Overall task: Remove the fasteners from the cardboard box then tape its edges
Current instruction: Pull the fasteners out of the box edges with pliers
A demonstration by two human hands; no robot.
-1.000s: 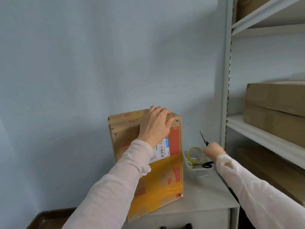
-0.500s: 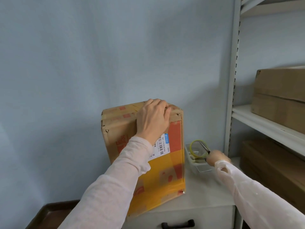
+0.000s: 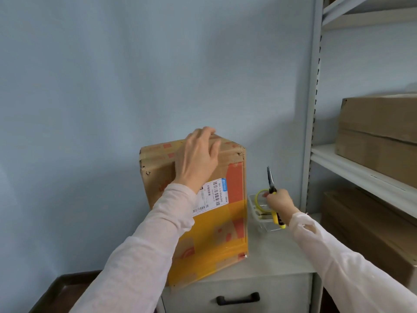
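- Steadies the cardboard box (image 3: 203, 213) with the left hand (image 3: 198, 159): palm on the upper front face, fingers loosely spread and draped over the top edge, gripping nothing.
- Grips yellow-handled pliers (image 3: 272, 190) in the right hand (image 3: 279, 202), fingers curled round the handles, dark nose pointing up, clear of the box.
- Finds the box stood on end on the grey cabinet (image 3: 277, 251), toward its left side and slightly turned, right front corner nearest the camera.
- Notes glossy yellow tape across the lower front and a shipping label (image 3: 212, 197) partly under the left wrist.
- Sees small dark marks (image 3: 147, 173) at the upper corners, possibly the fasteners; too small to tell for sure.
- Notes a tape roll (image 3: 257, 198) in a clear tray (image 3: 264, 227) just beside the box, behind the right hand, and more cartons (image 3: 379, 132) on the shelving to the right.
- Judges the box stiff along edges and corners, softer mid-panel, likely to dent under a hard press.
- Judges it probably light, and tippy as well, being tall and narrow on its end.
- Expects the taped lower half to be slippery and the bare cardboard above to give better grip.
- Best to hold at the top edge or a top corner, pressing down toward the cabinet, opposite the corner under the pliers, to resist being dragged over by the pull.
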